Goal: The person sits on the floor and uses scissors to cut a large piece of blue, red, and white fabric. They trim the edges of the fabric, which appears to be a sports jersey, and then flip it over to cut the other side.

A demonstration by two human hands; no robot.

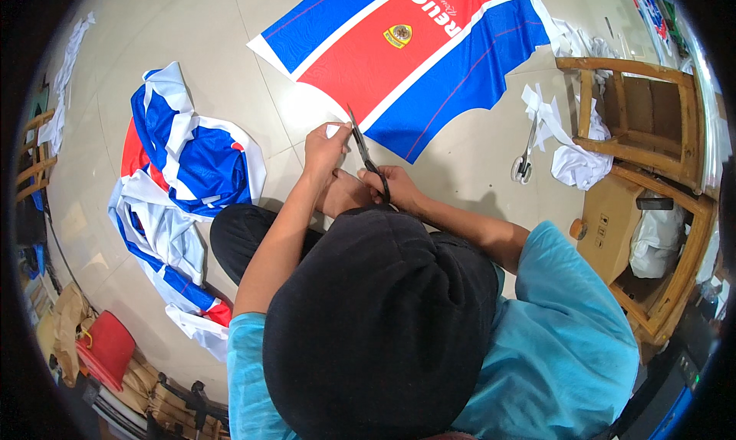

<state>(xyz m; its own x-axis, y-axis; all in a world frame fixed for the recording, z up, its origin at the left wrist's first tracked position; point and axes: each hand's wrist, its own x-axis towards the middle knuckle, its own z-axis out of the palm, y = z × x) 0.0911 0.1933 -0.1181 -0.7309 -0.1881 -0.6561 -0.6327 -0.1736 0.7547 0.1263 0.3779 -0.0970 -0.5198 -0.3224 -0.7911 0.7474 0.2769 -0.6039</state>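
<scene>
A printed fabric panel (370, 78) in red, blue and white lies on the floor in front of me, with a small yellow badge and white lettering. My left hand (325, 147) pinches its white lower edge just left of the scissors. My right hand (389, 181) grips black-handled scissors (359, 139), their blades pointing forward at the panel's white edge. My bare foot (345, 195) is partly visible beneath my hands.
Crumpled blue, red and white fabric (195, 164) lies at the left. At the right are another pair of scissors (522, 166), white scraps (579, 168), wooden stools (636, 66) and a cardboard box (609, 225). A red item (103, 344) sits at the lower left.
</scene>
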